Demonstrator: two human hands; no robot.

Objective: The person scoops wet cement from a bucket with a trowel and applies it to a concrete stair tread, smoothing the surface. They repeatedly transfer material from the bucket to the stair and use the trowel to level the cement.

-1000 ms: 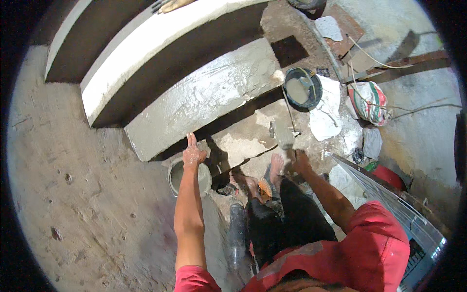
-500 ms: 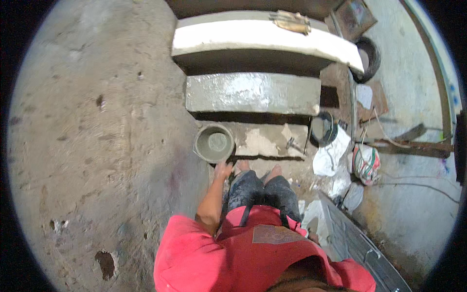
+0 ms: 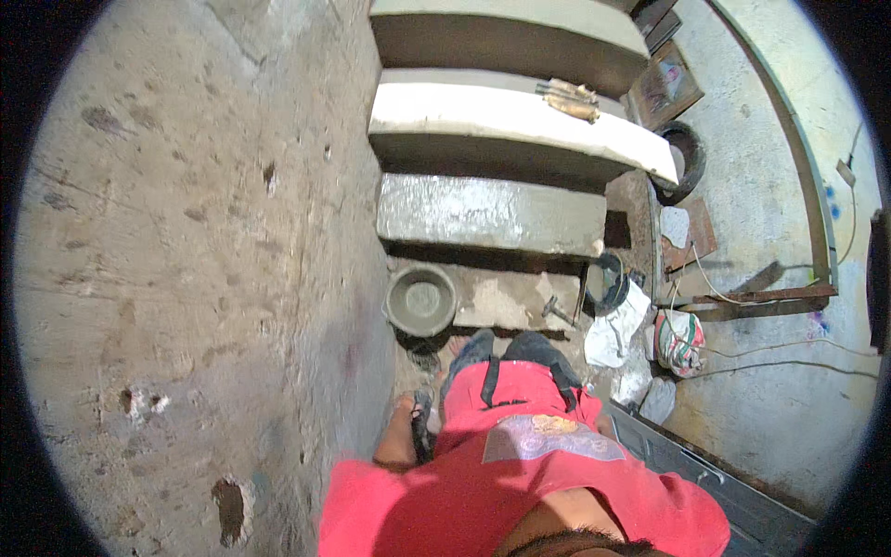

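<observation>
the left hand has been drawn back near the shirt, so the wet step, above the grey bucket, is left untouched; finger spread cannot be told, and the right hand is hidden; 2 buckets, black bucket included, 1 hammer and 1 sack are counted

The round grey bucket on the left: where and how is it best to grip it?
Probably at the near rim of the grey bucket, reached from above and the near side: it stands upright, its round mouth open upward.
</observation>
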